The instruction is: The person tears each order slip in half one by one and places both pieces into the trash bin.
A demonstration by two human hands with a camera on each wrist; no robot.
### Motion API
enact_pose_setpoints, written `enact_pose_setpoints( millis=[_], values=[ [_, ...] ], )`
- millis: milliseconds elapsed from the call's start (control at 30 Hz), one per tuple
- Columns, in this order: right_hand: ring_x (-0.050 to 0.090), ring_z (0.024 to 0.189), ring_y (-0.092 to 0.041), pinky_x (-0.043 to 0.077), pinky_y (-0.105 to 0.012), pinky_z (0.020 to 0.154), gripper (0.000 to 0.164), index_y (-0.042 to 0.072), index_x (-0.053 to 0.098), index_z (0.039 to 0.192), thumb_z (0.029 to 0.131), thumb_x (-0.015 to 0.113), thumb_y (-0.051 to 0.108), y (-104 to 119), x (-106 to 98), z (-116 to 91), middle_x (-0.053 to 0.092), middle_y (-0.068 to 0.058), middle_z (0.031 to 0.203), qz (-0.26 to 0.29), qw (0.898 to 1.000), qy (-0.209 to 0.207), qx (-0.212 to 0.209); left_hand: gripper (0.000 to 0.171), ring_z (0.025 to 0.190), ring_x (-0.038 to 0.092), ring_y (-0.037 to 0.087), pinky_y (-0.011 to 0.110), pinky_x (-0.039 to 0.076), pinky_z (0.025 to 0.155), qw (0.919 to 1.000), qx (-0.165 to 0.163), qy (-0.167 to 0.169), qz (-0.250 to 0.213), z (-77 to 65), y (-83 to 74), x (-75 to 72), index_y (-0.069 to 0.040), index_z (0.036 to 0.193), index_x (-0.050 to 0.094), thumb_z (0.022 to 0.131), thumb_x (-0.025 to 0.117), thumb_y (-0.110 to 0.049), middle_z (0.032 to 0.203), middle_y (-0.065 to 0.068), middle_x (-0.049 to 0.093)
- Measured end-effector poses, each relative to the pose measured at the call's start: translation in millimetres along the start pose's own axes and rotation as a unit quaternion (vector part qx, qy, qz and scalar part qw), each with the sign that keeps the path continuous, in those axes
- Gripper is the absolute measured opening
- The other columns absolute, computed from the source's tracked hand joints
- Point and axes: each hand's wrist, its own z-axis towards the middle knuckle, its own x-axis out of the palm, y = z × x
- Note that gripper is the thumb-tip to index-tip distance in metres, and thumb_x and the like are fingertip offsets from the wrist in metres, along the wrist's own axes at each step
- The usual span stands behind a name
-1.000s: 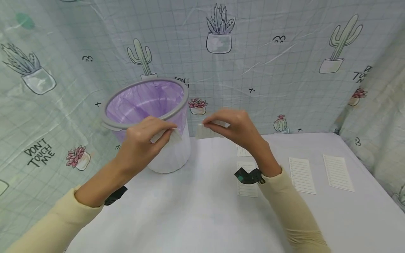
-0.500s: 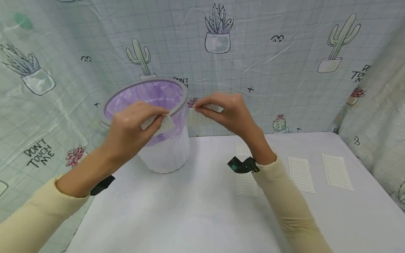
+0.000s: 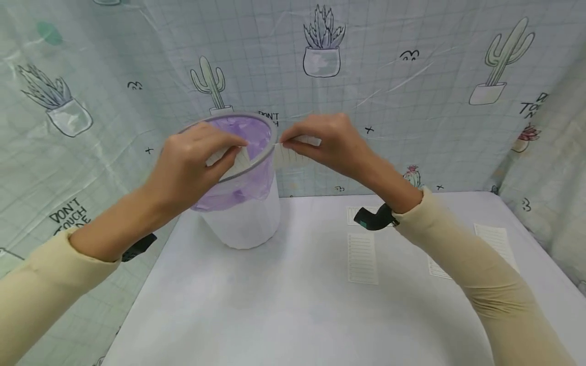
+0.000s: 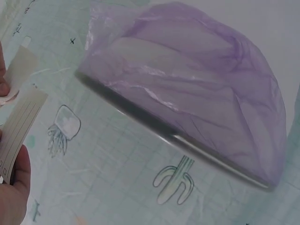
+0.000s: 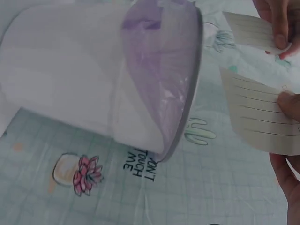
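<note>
1. Sleeves come first: the left sleeve crosses the table's left edge, while the right sleeve blocks part of two lined sheets, the inner sheet and the outer sheet, toward the right edge. Lift that forearm well when moving it, so neither gets dragged.
2. Farther in, the middle sheet lies flat on the table; beyond it the crosswise sheet lies near the far edge. Both are best left untouched here.
3. Left hand: thumb and fingertips pinch the left piece of lined paper in a narrow grip. From the head it overlaps the bin's mouth; a light pinch seems enough, since thin paper bends easily.
4. Right hand: the same narrow pinch, on the right piece. From the head this piece appears just right of the rim; bringing it left, over the mouth, looks wise before loosening the fingers, or it could flutter down outside. The wrist views show both pieces apart, above rim level.
5. Bin stands by the table's far-left corner, its purple liner folded over the rim. Avoid brushing the liner, which could snag a paper corner.
6. Cactus-print cloth hangs behind the far edge.
</note>
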Motion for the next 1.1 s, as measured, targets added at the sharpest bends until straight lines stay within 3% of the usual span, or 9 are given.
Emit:
enact_pose_setpoints(
  millis=[133, 300, 567, 800, 1000, 1100],
  values=[
    [0.074, 0.089, -0.015, 0.059, -0.032, 0.077, 0.011, 0.004, 0.079, 0.099, 0.088, 0.079, 0.003, -0.4, -6.7, 2.4, 0.078, -0.003, 0.098, -0.013, 1.000, -0.002, 0.001, 0.010, 0.082, 0.067, 0.026, 0.034, 0.053, 0.070, 0.9999, 0.004, 0.016, -0.002, 3.7, 5.8, 0.4, 0.003, 0.097, 0.076, 0.088, 0.073, 0.008, 0.087, 0.013, 0.075],
    [0.075, 0.091, -0.016, 0.059, -0.032, 0.080, 0.008, 0.003, 0.078, 0.098, 0.090, 0.077, 0.005, -6.5, -13.7, 12.7, 0.078, -0.004, 0.097, -0.011, 1.000, 0.006, 0.004, 0.009, 0.085, 0.069, 0.027, 0.036, 0.055, 0.073, 0.9992, -0.019, 0.034, -0.008, 10.6, 12.5, 0.5, 0.004, 0.099, 0.076, 0.091, 0.072, 0.005, 0.092, 0.015, 0.075],
    [0.073, 0.093, -0.011, 0.057, -0.029, 0.083, 0.009, 0.007, 0.078, 0.101, 0.095, 0.073, 0.011, -22.1, -22.6, 33.8, 0.078, 0.001, 0.099, -0.018, 0.995, 0.073, 0.063, 0.010, 0.088, 0.072, 0.029, 0.040, 0.057, 0.077, 0.9968, -0.054, 0.050, -0.031, 24.3, 21.1, 9.3, 0.003, 0.101, 0.076, 0.093, 0.069, 0.004, 0.097, 0.014, 0.077],
    [0.071, 0.097, -0.005, 0.055, -0.026, 0.090, 0.012, 0.011, 0.079, 0.104, 0.098, 0.071, 0.017, -26.9, -16.2, 50.5, 0.077, 0.004, 0.102, 0.012, 0.984, 0.113, 0.139, 0.013, 0.093, 0.072, 0.029, 0.042, 0.057, 0.084, 0.9946, -0.082, 0.059, -0.025, 25.8, 29.1, 3.2, 0.002, 0.102, 0.076, 0.093, 0.068, 0.006, 0.099, 0.013, 0.077],
    [0.070, 0.097, -0.003, 0.053, -0.020, 0.087, 0.012, 0.010, 0.079, 0.104, 0.097, 0.071, 0.017, -31.0, -8.8, 64.2, 0.077, 0.004, 0.102, 0.019, 0.983, 0.112, 0.145, 0.014, 0.093, 0.073, 0.029, 0.041, 0.057, 0.083, 0.9940, -0.091, 0.061, -0.005, 26.0, 38.0, -1.8, 0.002, 0.103, 0.077, 0.093, 0.068, 0.006, 0.099, 0.013, 0.077],
    [0.070, 0.100, -0.003, 0.052, -0.018, 0.088, 0.012, 0.010, 0.078, 0.104, 0.098, 0.071, 0.017, -32.5, -3.5, 71.9, 0.077, 0.004, 0.102, 0.021, 0.983, 0.120, 0.140, 0.014, 0.091, 0.073, 0.027, 0.034, 0.055, 0.083, 0.9932, -0.098, 0.062, 0.001, 26.4, 42.7, -2.7, 0.001, 0.101, 0.077, 0.093, 0.068, 0.006, 0.097, 0.012, 0.077]
  ],
)
